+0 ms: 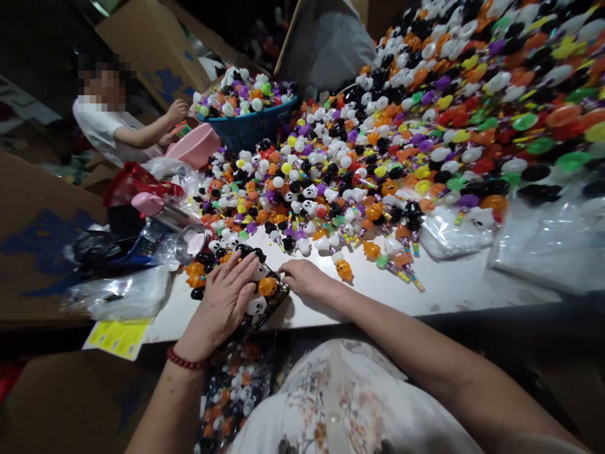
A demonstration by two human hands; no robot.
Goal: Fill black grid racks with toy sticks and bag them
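Observation:
My left hand (pixel 229 295) lies flat, fingers stretched out, over small ghost and pumpkin toys in a black-edged box (pixel 270 310) near the table's front edge. White ghost heads (pixel 256 306) and an orange pumpkin (pixel 267 286) show beside its thumb; the palm hides the rest of the box. My right hand (pixel 305 277) rests on the table at the box's right side, its fingers curled with the tips against the rim. To the right of it lies a loose orange pumpkin toy (pixel 345 270). More orange and black toys (pixel 195 275) sit left of my left hand.
A large heap of colourful toys (pixel 350 157) covers the white table (pixel 454 277). Behind stand a blue tub (pixel 250 126) and a pink basin (pixel 195 146), where another person works. Clear plastic bags (pixel 456 232) lie right; a pink-topped bottle (pixel 161 209) and cardboard boxes (pixel 42 246) are left.

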